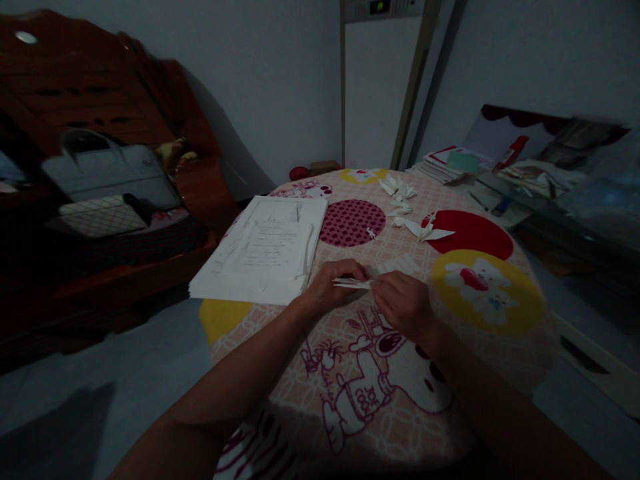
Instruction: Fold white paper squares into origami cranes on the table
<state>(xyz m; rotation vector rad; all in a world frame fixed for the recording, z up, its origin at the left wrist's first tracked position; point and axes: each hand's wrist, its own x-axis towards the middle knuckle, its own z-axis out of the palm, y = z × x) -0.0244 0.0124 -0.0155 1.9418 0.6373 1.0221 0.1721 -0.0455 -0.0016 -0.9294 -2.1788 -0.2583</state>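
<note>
My left hand [336, 280] and my right hand [401, 301] meet over the round table [500, 347], which wears a patterned cloth with cartoon prints. Both hands are closed in a pinch on a small folded piece of white paper [354, 283] held flat between them, just above the cloth. A thick stack of white paper sheets [265, 250] lies right beside my left hand. Several finished folded paper shapes [407, 210] lie farther back on the table.
A dark wooden bench [100, 167] with a grey bag [107, 173] stands at the left. A low glass shelf with books and papers [500, 170] runs along the right. A white appliance [380, 87] stands against the back wall. The room is dim.
</note>
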